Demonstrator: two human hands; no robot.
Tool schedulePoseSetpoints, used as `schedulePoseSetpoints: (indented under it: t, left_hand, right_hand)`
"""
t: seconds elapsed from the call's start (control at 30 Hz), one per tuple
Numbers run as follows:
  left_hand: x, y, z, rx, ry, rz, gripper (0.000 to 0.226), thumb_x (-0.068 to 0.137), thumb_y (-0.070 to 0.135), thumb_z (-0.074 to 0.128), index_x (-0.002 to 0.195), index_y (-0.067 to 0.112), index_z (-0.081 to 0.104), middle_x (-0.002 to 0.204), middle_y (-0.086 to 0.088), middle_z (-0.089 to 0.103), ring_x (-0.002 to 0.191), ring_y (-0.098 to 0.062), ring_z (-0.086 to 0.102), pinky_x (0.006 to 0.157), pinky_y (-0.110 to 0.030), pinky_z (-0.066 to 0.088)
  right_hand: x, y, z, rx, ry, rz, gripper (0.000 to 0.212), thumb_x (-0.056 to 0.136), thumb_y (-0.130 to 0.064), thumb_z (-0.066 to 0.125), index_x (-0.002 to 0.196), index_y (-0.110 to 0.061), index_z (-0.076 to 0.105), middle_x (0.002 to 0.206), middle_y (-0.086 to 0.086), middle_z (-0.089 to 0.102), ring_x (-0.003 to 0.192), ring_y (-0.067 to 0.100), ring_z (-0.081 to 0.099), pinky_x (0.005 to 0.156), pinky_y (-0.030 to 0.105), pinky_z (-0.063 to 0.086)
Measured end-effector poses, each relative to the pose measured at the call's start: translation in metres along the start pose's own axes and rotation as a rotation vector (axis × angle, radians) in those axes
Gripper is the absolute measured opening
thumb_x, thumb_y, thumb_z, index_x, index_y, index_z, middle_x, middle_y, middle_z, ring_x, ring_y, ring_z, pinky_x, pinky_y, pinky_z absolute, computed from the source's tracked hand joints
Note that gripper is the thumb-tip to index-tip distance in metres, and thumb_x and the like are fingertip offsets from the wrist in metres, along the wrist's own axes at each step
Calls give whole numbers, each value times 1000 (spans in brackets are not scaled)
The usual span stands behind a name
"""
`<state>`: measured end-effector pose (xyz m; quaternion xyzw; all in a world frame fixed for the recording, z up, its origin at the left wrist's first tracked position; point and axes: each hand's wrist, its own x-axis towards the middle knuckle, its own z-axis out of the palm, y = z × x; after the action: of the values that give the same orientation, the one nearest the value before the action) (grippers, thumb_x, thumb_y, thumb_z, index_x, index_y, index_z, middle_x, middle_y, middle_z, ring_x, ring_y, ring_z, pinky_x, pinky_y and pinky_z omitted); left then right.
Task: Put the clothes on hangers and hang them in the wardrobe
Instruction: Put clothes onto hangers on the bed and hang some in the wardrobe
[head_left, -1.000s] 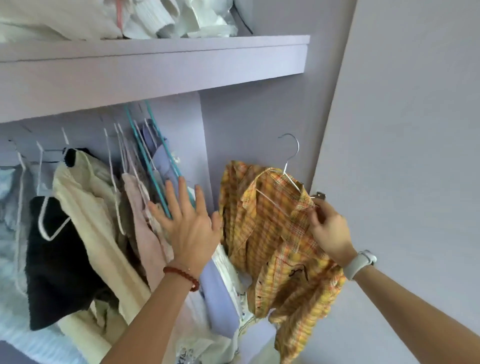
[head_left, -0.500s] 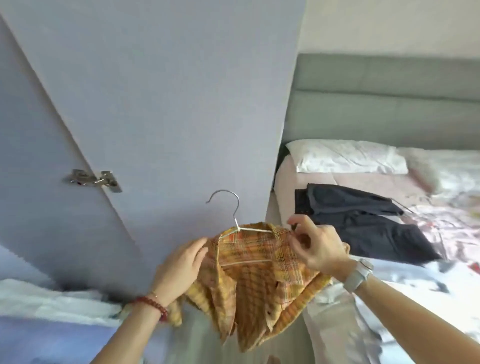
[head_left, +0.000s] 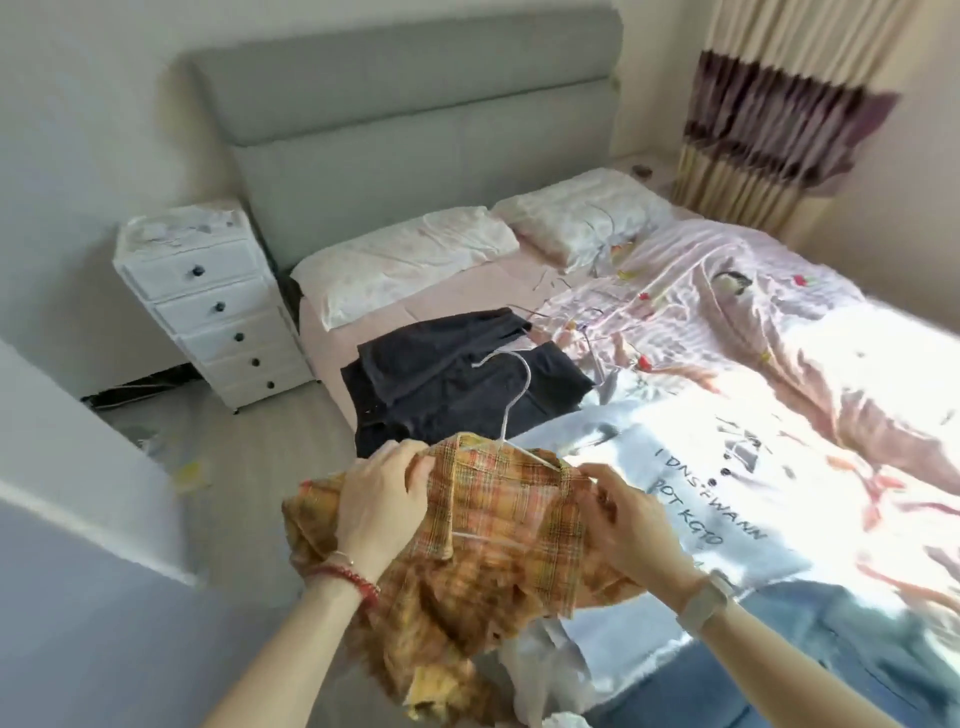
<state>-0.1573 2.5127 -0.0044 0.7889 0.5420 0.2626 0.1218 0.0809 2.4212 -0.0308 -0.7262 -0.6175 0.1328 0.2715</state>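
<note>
One big bed (head_left: 753, 426) with a pink sheet, filling the right side of the room; one grey padded headboard (head_left: 415, 119) standing behind it; one striped curtain (head_left: 769, 130) hanging in the far right corner; one white chest of drawers (head_left: 208, 301) beside the bed on the left, with five drawers, each with one dark knob; two white pillows (head_left: 410, 265) lying side by side at the head of the bed; one dark piece of clothing (head_left: 447, 384) spread flat on the near left part of the bed; one pale blue top with black letters (head_left: 701, 499) lying just right of it in bright sun; some thin wire hangers (head_left: 587, 312) scattered further up the bed, too tangled to count; one orange checked shirt (head_left: 493, 530) held up in the air in front of the bed, hanging on one white wire hanger (head_left: 511, 395) with its hook sticking up over the dark clothing; two hands on the shirt, apart from each other, one at each shoulder; left hand (head_left: 384, 504) gripping the left shoulder cloth with curled fingers, one red bead bracelet (head_left: 345, 577) on that wrist; right hand (head_left: 628, 525) pinching the right shoulder cloth, one pale watch (head_left: 706, 603) on that wrist.
</note>
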Motion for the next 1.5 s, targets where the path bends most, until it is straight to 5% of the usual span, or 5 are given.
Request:
schedulePoseSetpoints:
  t: [0.3,0.53,0.77,0.97,1.5]
  left_hand:
    - [123,172,126,-148,-100,366,19,92,18,50,101,10,65,95,-8,66,90,-26,59,87,-35,39]
    - [180,273,180,-44,-133,453,36,95,32,42,129,23,51,128,-4,56,122,-24,44,112,-49,12]
    - [144,255,234,118,-505,406,55,96,34,34,146,28,13,155,-2,9,142,-22,5,113,-52,-1]
    - [102,197,244,161,-602,301,55,97,30,32,146,30,9,156,-1,0,143,-19,-4,115,-50,-1]
    - [-48,-22,81,275,-224,-220,39,86,11,56,125,13,56,131,-8,53,128,-26,42,106,-56,22]
  right_hand:
    - [10,115,-94,-71,639,433,17,88,-13,58,103,-7,63,69,11,66,57,26,58,51,22,33]
    - [49,189,-143,-98,913,533,20,88,-6,55,107,-4,61,87,14,69,76,27,63,81,37,40]
    - [61,262,-116,-92,416,830,54,91,-19,51,140,-15,28,144,7,31,135,25,26,111,57,14]
    - [34,225,-51,-163,171,706,54,95,-24,38,145,-15,20,154,4,14,142,23,11,114,48,13]
    - [17,1,95,-85,-270,0,42,96,-25,31,137,-19,37,146,0,35,139,20,20,115,44,14]
